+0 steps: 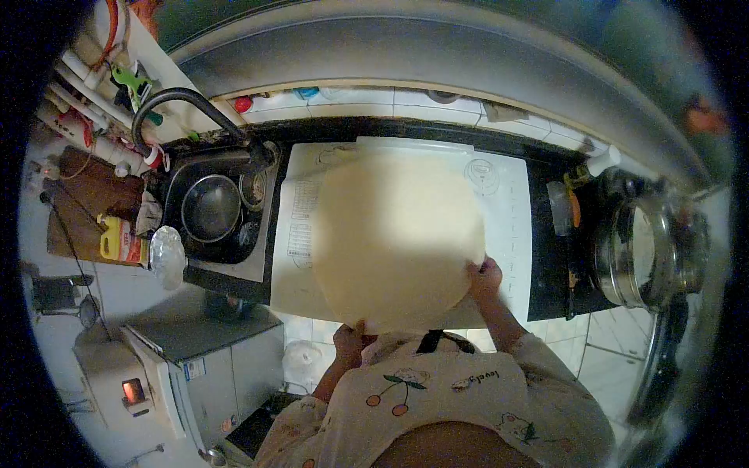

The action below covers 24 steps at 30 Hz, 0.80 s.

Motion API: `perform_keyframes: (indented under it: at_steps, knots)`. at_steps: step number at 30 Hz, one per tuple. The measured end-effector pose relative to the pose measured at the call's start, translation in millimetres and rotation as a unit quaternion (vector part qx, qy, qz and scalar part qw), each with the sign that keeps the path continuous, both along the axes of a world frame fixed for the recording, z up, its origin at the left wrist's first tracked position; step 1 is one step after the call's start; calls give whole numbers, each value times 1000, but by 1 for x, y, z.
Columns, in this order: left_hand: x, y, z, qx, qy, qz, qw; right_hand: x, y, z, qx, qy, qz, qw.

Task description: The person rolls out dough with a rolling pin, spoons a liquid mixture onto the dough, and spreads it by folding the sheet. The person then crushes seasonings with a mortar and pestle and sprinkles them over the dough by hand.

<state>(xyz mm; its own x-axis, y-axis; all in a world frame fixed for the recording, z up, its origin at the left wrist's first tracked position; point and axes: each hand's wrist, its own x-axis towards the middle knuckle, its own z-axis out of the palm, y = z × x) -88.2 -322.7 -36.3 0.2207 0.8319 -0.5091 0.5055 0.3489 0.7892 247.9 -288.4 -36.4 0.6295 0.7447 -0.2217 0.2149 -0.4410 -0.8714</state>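
A large, thin, round sheet of pale dough [398, 234] lies over most of a white printed mat [511, 210] on the dark counter. At the sheet's lower left edge, near the front of the counter, my left hand [351, 342] has its fingers closed on the dough. My right hand [485, 279] pinches the sheet's lower right edge. Between the two hands the dough reaches down to the counter's front edge.
To the left is a sink [175, 175] with a pan [211, 208] and a black faucet [183, 93]. A metal steamer pot [644, 249] stands at the right. Beside the mat lies an orange-handled tool [575, 209]. A yellow bottle [117, 238] is at far left.
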Motion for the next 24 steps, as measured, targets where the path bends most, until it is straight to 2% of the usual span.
perform_keyframes:
  at_steps: [1,2,3,4,5,6,7,10,11,14,15,16,17,19,20,21,22,24]
  knots:
    - [5,4,19,-4,50,-52,997,12,-11,-18,12,48,-6,999]
    - [4,6,24,23,187,-181,965,21,-17,-27,24,96,-11,995]
    - [4,5,26,49,317,-303,897,22,-18,-23,32,93,8,995]
    - [6,-1,19,18,235,-176,956,23,-20,-18,40,91,26,995]
    - [6,-11,7,-12,147,-46,988,24,-21,-14,48,89,43,994]
    - [9,-16,-4,-18,76,52,996,27,-18,-18,51,119,50,990]
    - [13,-20,-13,-14,1,148,989,32,-11,-26,55,148,56,986]
    - [29,-26,-22,7,-144,318,937,41,31,-31,49,192,42,979]
    - [34,-24,-16,-27,-183,364,913,43,48,-31,44,200,31,978]
    - [50,-13,6,-69,-314,413,852,49,89,-38,19,151,21,988]
    - [50,-13,1,-24,-277,365,888,49,99,-31,11,157,18,987]
    - [51,-12,-4,25,-238,320,917,41,104,1,3,196,16,980]
    - [45,-13,-28,120,-106,213,964,38,109,20,-7,235,14,972]
    - [47,-11,-34,87,-78,234,965,56,127,-35,-33,172,32,984]
    - [57,-1,-16,-39,-186,359,914,58,129,-30,-37,193,64,978]
    - [65,5,-3,-162,-286,467,821,58,128,-22,-40,173,90,980]
    - [71,5,1,-133,-272,474,827,57,127,-10,-42,152,116,981]
    - [78,4,8,-72,-243,487,836,53,124,13,-40,27,156,987]
